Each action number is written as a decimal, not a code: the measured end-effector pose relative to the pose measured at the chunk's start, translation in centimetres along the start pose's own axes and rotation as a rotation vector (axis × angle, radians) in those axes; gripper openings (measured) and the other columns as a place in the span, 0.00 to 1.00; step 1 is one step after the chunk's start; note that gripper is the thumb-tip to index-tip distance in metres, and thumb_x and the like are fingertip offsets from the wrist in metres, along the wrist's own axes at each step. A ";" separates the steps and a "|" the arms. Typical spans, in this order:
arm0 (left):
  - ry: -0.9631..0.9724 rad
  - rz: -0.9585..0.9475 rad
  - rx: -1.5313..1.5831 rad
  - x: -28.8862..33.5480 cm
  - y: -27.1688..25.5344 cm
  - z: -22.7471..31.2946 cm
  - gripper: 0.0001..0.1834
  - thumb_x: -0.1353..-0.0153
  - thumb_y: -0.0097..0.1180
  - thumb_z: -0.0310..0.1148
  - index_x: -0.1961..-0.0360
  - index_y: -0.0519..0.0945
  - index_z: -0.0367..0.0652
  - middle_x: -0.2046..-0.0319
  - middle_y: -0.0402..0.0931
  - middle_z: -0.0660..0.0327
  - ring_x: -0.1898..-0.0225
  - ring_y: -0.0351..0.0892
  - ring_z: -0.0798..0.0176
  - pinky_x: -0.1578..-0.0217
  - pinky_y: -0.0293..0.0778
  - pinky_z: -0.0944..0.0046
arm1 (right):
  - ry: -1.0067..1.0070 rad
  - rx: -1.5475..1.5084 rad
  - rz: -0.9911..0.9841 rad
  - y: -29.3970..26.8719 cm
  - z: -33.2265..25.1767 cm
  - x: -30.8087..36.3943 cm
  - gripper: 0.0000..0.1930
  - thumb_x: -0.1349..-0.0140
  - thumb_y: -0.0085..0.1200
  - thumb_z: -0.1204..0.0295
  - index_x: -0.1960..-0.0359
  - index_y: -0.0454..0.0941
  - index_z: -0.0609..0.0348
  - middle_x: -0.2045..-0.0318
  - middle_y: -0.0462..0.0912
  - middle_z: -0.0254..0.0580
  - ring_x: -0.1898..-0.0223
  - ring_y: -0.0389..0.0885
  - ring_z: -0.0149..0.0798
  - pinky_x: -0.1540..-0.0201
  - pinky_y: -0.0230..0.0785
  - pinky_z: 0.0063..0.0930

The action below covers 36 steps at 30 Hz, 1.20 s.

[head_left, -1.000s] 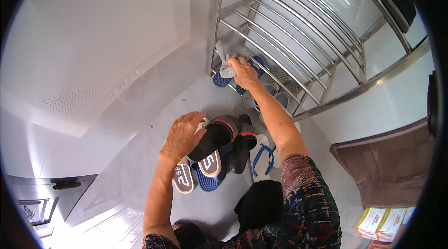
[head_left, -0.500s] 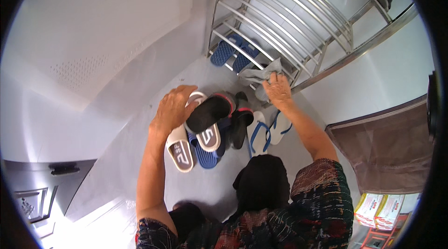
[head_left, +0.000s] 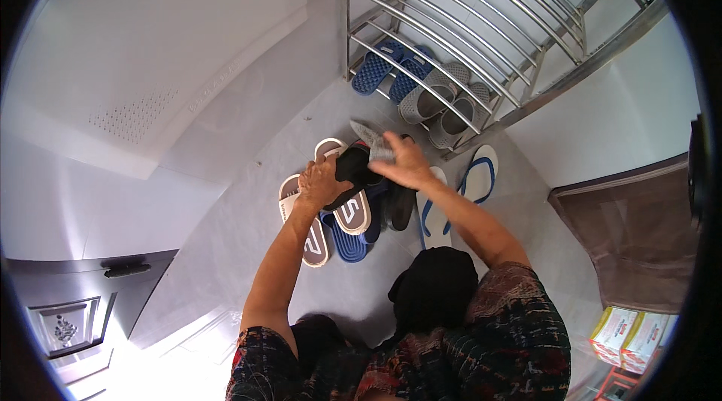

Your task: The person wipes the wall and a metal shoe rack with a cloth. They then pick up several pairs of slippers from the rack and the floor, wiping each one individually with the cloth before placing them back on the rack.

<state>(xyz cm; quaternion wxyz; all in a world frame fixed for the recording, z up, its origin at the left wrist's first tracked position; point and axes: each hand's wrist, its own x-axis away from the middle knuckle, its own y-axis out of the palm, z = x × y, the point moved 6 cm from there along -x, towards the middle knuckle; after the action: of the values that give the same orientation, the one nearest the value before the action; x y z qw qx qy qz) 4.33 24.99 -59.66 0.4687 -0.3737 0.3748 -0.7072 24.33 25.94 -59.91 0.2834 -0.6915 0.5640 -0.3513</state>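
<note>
My left hand (head_left: 322,181) is closed around a black slipper (head_left: 351,168), keeping it raised over the other footwear. A grey cloth (head_left: 366,134) is gripped in my right hand (head_left: 408,162), against the strap end of that slipper; the fingertips are partly hidden. Below lie a pair of beige slippers (head_left: 317,245) with dark insoles and a ridged blue slipper (head_left: 349,248). The other black slipper (head_left: 398,208) rests to their right, under my right hand. White flip-flops with blue straps (head_left: 481,175) lie beside my right forearm, one partly covered by it.
A metal shoe rack (head_left: 451,55) stands ahead, with woven blue slippers (head_left: 374,68) and grey slippers (head_left: 429,102) on its bottom shelf. A pale wall panel (head_left: 165,48) is at left, a dark door (head_left: 83,303) at lower left. Brown mesh cloth (head_left: 624,243) and packages (head_left: 628,333) are at right.
My right hand has brought the cloth from the rack leftward onto the black slipper. My left hand has shifted slightly right and down with the slipper. The grey slippers on the rack are now uncovered.
</note>
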 end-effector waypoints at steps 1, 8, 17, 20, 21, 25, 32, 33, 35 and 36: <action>-0.038 0.001 0.035 0.1 0.1 -0.3 0.37 0.61 0.70 0.46 0.51 0.73 0.40 0.52 0.72 0.48 0.53 0.77 0.43 0.54 0.74 0.47 | 0.021 0.128 0.025 1.1 -1.1 0.6 0.39 0.53 0.62 0.53 0.40 0.63 0.51 0.51 0.71 0.57 0.50 0.71 0.60 0.47 0.66 0.46; -0.142 -0.197 0.272 -0.2 1.3 0.2 0.37 0.58 0.67 0.55 0.52 0.74 0.39 0.56 0.75 0.50 0.54 0.78 0.46 0.56 0.74 0.50 | -0.038 -0.094 0.403 1.9 2.3 -0.1 0.27 0.51 0.55 0.78 0.45 0.66 0.53 0.60 0.71 0.55 0.59 0.74 0.60 0.56 0.69 0.47; -0.113 -0.376 1.760 1.3 -1.6 4.9 0.38 0.50 0.68 0.39 0.39 0.64 0.42 0.48 0.72 0.55 0.45 0.71 0.57 0.43 0.67 0.51 | -0.397 -0.309 0.657 -5.8 -7.0 2.1 0.22 0.47 0.54 0.81 0.47 0.70 0.61 0.60 0.72 0.49 0.57 0.75 0.50 0.55 0.69 0.35; -0.123 -0.420 1.825 2.0 -3.5 5.3 0.34 0.51 0.68 0.34 0.43 0.68 0.42 0.53 0.75 0.57 0.48 0.74 0.58 0.42 0.68 0.56 | -0.529 -0.343 0.481 -7.9 -10.0 2.5 0.26 0.54 0.59 0.78 0.49 0.71 0.61 0.57 0.69 0.49 0.55 0.72 0.51 0.53 0.68 0.36; -0.114 -0.384 1.816 2.0 -3.9 4.9 0.29 0.51 0.68 0.31 0.47 0.72 0.41 0.58 0.78 0.58 0.51 0.76 0.61 0.46 0.71 0.59 | -0.561 -0.350 0.388 -9.0 -11.1 3.4 0.27 0.56 0.60 0.76 0.49 0.71 0.60 0.57 0.68 0.49 0.55 0.71 0.51 0.52 0.67 0.37; 0.155 -0.116 1.492 1.0 -4.0 2.3 0.30 0.51 0.67 0.31 0.46 0.71 0.44 0.51 0.73 0.59 0.48 0.72 0.61 0.46 0.70 0.59 | -0.887 0.076 0.341 -9.9 -18.6 8.1 0.28 0.68 0.68 0.69 0.58 0.76 0.48 0.54 0.65 0.43 0.51 0.65 0.50 0.49 0.60 0.46; 0.104 -0.062 1.420 2.8 -8.6 6.7 0.40 0.56 0.68 0.26 0.39 0.65 0.47 0.54 0.74 0.65 0.54 0.72 0.68 0.50 0.70 0.65 | -0.806 0.276 0.609 -12.8 -22.5 4.8 0.27 0.69 0.61 0.76 0.58 0.75 0.54 0.55 0.69 0.45 0.53 0.67 0.51 0.54 0.60 0.44; 0.032 -0.093 1.420 3.2 -9.6 7.6 0.41 0.57 0.68 0.23 0.39 0.65 0.47 0.59 0.77 0.67 0.58 0.74 0.70 0.53 0.72 0.68 | -0.786 0.229 0.684 -13.9 -22.0 4.0 0.25 0.65 0.59 0.77 0.57 0.74 0.55 0.55 0.69 0.45 0.54 0.68 0.52 0.53 0.61 0.44; 0.145 -0.074 1.516 3.9 -10.3 8.1 0.41 0.57 0.68 0.22 0.39 0.66 0.48 0.57 0.77 0.66 0.56 0.74 0.70 0.52 0.72 0.67 | -0.662 0.033 0.702 -15.8 -19.8 1.8 0.19 0.54 0.56 0.77 0.56 0.72 0.62 0.57 0.70 0.50 0.53 0.69 0.55 0.49 0.63 0.41; 0.165 -0.073 1.563 4.2 -10.6 8.3 0.41 0.58 0.68 0.22 0.40 0.66 0.48 0.57 0.77 0.66 0.55 0.75 0.69 0.51 0.72 0.66 | -0.591 -0.087 0.685 -16.9 -17.9 0.2 0.18 0.51 0.56 0.77 0.56 0.72 0.64 0.55 0.71 0.52 0.51 0.71 0.54 0.48 0.64 0.39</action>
<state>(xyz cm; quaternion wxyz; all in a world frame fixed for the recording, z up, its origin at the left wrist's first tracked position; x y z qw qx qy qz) 6.38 22.53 -45.96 0.5427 0.1057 -0.2103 -0.8062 19.72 29.28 -35.98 0.5029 -0.5468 0.6694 -0.0010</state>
